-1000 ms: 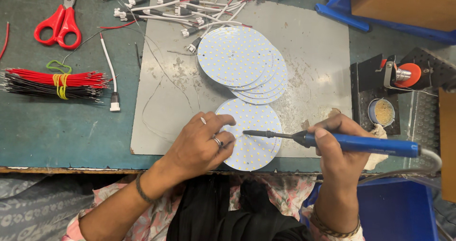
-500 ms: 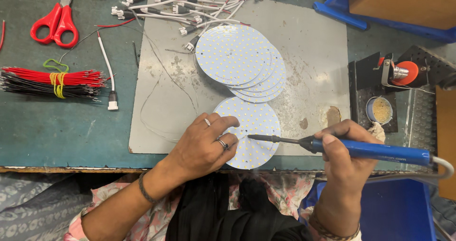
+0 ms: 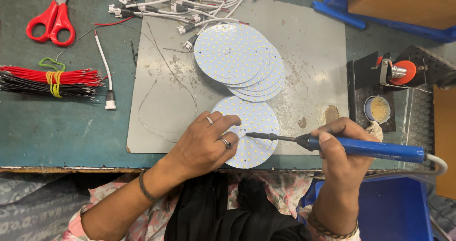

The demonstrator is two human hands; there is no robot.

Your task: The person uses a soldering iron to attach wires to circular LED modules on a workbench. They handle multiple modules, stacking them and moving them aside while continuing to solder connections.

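While the left hand (image 3: pixel 205 143) lies palm-down with fingers loosely bent on the left part of a round white LED board (image 3: pixel 254 127), the right hand (image 3: pixel 343 148) is closed around the blue handle of a soldering iron (image 3: pixel 351 146), whose dark tip points left and sits over the board's right-hand middle; whether the tip touches the board cannot be told. The board rests at the near edge of a grey metal work sheet (image 3: pixel 308 65), itself laid on a green bench top (image 3: pixel 57 131). Just beyond the board, on the same sheet, a fanned stack of round LED boards (image 3: pixel 237 58). At the sheet's far edge, a tangle of white connector leads (image 3: pixel 161 3). Left of the sheet: one loose white lead with plug (image 3: pixel 105 74); a bundle of red and black wires (image 3: pixel 42 79) tied with a yellow-green band; red-handled scissors (image 3: pixel 52 15) at the far left. Right of the sheet: a black iron stand (image 3: pixel 375 74) with an orange-red knob, and on it a small round tin of flux (image 3: pixel 378 109). Near right, below the bench edge, a blue bin (image 3: pixel 394 207).
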